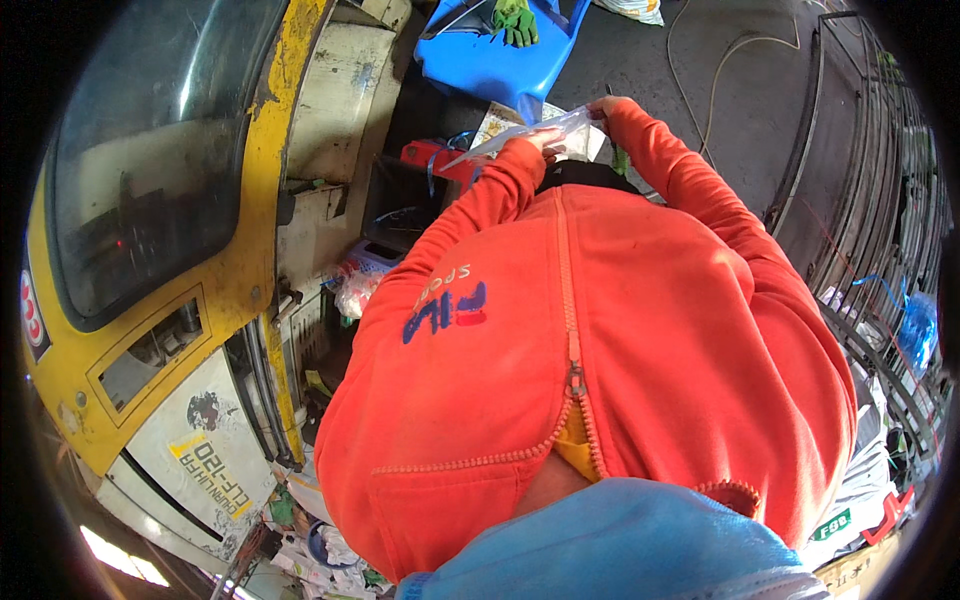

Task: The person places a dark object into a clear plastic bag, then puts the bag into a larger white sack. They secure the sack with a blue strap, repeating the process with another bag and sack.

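Note:
A clear plastic film [568, 122], flat and shiny, stretches between my two hands out in front of my body. Whether it is a bag or a single sheet, I cannot tell. My left hand [545, 140] is closed on its middle part, and a corner of it reaches left past the wrist. At its right end, the fingers of my right hand [604, 107] pinch the edge. Printed paper or card [497, 122] lies below and beyond the film, partly covered by it.
Beyond my hands stands a blue plastic chair [500, 70] with green gloves [517, 24] on it. A yellow and white machine [230, 260] with a dark window fills the left. A red object [425, 155] lies near my left forearm. Metal racks [880, 190] line the right; a hose [712, 100] crosses the floor.

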`<state>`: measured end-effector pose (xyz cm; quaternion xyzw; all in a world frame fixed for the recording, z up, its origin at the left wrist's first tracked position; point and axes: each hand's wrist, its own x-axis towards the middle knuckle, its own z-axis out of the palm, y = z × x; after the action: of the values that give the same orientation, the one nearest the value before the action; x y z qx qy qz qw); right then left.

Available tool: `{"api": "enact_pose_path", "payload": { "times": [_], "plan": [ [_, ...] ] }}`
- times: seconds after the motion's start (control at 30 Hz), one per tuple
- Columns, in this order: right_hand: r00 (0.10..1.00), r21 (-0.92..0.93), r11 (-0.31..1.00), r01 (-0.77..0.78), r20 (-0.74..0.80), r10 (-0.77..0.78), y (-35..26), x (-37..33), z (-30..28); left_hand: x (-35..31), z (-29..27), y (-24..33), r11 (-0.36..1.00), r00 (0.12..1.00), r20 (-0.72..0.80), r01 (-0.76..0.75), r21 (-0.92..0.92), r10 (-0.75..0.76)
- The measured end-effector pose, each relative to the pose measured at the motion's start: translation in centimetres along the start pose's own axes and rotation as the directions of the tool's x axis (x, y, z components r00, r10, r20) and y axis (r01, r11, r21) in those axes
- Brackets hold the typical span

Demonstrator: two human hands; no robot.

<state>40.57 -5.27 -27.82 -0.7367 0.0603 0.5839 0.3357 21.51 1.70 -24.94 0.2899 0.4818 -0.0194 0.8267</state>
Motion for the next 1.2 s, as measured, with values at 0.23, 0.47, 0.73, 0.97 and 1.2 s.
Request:
{"api": "enact_pose_path", "payload": {
  "times": [0.23,0.47,0.73,0.97,1.2],
  "plan": [
    [0.944,0.21,0.935,0.286,0.106,-0.313,-3.4,-3.0,0.4,-2.3,-0.9,3.7,0.928,0.991,0.132,0.047,-0.369,0.003],
    [0.976,0.042,0.975,0.217,0.004,-0.217,-6.1,-6.0,-0.7,-1.9,0.4,6.0,0.928,0.989,0.078,-0.089,-0.361,0.125],
    [0.998,0.086,0.994,0.061,-0.036,-0.058,-0.3,-5.7,-6.4,4.3,-3.5,17.6,0.778,0.938,-0.144,-0.343,-0.526,0.316],
    [1.0,0.16,0.987,0.004,0.005,-0.005,1.2,-3.6,-9.8,7.0,-3.2,21.6,0.658,0.803,-0.141,-0.563,-0.501,0.579],
    [0.997,-0.149,0.986,-0.08,-0.001,0.081,-2.3,-0.1,-10.8,13.7,-0.2,11.2,0.772,0.881,-0.287,-0.469,-0.428,0.376]
  ]
}}
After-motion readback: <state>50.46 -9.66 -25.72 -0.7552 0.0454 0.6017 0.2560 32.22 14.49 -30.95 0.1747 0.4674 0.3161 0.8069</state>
